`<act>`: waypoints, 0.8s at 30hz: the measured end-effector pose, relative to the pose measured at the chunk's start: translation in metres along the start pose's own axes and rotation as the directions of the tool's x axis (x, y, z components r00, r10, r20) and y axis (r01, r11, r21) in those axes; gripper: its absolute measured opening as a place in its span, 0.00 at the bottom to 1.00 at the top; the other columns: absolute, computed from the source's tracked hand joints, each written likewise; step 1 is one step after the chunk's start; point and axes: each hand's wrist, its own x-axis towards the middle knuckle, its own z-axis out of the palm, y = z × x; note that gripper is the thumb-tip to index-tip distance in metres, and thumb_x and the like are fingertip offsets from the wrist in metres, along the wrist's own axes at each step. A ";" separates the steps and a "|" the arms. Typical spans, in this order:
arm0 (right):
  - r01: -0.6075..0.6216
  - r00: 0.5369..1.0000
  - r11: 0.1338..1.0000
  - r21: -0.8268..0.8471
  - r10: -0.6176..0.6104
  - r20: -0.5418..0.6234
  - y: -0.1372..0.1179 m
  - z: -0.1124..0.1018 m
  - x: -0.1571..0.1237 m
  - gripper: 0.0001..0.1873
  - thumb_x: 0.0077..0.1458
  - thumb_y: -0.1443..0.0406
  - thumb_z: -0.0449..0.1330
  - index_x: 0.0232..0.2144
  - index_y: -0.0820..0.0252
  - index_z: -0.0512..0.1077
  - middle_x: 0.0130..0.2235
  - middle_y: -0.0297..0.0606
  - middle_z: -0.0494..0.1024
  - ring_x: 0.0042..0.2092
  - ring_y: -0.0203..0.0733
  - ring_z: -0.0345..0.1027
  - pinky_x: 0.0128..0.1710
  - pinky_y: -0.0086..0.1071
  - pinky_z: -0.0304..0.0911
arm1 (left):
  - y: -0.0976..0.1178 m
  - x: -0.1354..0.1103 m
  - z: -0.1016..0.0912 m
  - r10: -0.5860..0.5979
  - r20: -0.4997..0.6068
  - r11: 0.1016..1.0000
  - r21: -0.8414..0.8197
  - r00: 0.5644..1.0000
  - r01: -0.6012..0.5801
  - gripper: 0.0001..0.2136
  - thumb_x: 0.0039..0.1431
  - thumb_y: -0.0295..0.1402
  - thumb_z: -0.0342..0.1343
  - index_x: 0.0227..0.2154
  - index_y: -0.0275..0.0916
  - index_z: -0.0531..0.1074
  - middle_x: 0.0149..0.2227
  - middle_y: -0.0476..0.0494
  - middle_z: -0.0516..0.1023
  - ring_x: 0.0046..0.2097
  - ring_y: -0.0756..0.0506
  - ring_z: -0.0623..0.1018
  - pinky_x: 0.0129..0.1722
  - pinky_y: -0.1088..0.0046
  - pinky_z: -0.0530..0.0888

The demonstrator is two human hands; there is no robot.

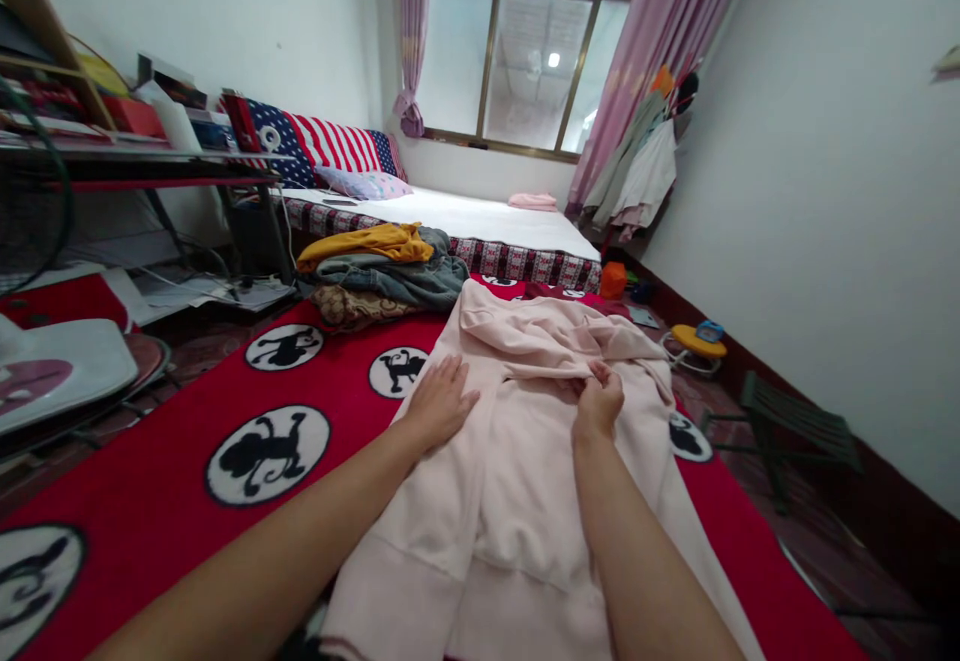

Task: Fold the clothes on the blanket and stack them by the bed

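A: Sweatshirt [532,471] status?
B: On red blanket [172,471], nr. clothes pile [382,276]. Approx. part-done: lower portion laid out; upper portion bunched, not yet flat.
A: Grip?
B: L hand [439,403]: spread on fabric. R hand [600,399]: pinching fabric edge.

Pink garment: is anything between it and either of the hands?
Nothing visible: the left hand lies flat on the pink garment, and the right hand pinches its fabric. The clothes pile lies beyond the left hand, not between.
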 end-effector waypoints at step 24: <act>0.006 0.873 0.978 -0.209 -0.107 -0.476 -0.053 -0.036 0.020 0.16 0.47 0.64 0.55 0.41 0.59 0.68 0.49 0.50 0.72 0.55 0.58 0.65 0.55 0.54 0.61 | -0.006 -0.005 0.016 0.004 -0.032 0.995 0.101 0.999 -0.001 0.25 0.66 0.41 0.42 0.63 0.38 0.61 0.67 0.35 0.54 0.68 0.37 0.53 0.66 0.53 0.50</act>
